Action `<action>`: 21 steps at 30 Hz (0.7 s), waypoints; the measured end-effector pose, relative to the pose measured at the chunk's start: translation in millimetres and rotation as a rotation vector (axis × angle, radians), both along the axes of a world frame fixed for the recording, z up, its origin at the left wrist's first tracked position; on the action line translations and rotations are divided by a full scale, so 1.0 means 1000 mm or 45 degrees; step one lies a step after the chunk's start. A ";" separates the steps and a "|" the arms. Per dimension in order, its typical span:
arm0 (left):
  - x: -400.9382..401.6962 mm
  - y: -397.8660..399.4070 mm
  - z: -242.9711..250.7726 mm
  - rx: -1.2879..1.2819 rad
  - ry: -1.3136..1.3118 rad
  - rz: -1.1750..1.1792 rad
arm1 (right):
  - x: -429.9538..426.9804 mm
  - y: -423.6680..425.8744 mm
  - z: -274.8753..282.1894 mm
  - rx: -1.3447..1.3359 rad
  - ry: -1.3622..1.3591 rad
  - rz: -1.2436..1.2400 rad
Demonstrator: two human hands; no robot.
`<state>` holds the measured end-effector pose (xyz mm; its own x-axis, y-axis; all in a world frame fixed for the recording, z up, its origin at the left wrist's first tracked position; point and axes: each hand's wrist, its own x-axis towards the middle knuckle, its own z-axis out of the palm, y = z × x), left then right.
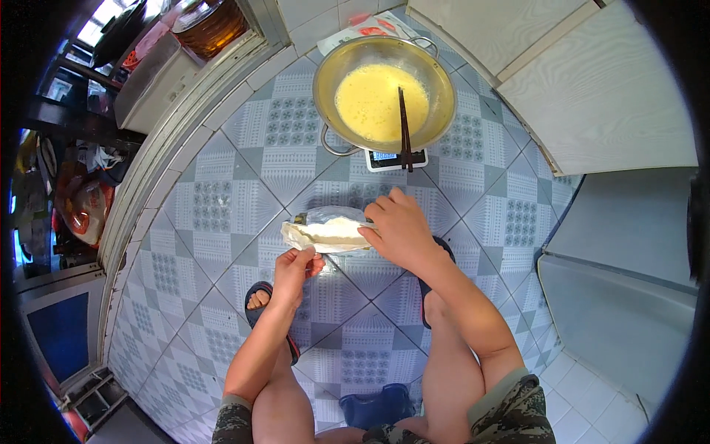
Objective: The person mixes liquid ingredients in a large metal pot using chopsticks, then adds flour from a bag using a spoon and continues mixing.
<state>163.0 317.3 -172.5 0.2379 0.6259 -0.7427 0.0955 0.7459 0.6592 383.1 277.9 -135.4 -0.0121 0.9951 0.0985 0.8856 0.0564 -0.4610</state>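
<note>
An opened plastic bag of pale powder [333,231] lies between my hands, its mouth spread wide. My left hand [293,273] pinches the bag's near left edge between thumb and fingers. At the bag's right end, my right hand [398,228] grips the rim with its thumb on the near side. Beyond them a steel bowl [438,105] with two loop handles holds yellow frothy liquid [377,102]. A pair of dark chopsticks [405,130] leans in the bowl, their ends over its near rim. Under the bowl is a kitchen scale [397,161] with a lit display.
Patterned tiles cover the floor [360,333]. A blue plastic stool [377,406] is between my legs. Pale cabinet doors [604,83] and a grey appliance [621,266] stand at the right. Behind the bowl lies a printed plastic bag [355,34]. A raised sill [222,111] borders the left.
</note>
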 end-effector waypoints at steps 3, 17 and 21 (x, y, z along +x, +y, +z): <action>-0.002 -0.001 -0.001 0.016 -0.032 0.007 | -0.007 0.009 -0.001 0.017 -0.140 0.060; -0.022 0.001 -0.003 0.404 0.286 -0.459 | -0.022 0.062 -0.012 0.267 -0.347 0.217; -0.017 0.002 0.013 0.494 0.426 -0.651 | -0.012 0.077 -0.014 0.292 -0.380 0.147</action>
<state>145.9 319.5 -159.5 0.3703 0.7306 -0.5737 0.6127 0.2721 0.7420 370.7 354.8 -149.3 -0.1846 0.9381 0.2931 0.9606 0.2353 -0.1481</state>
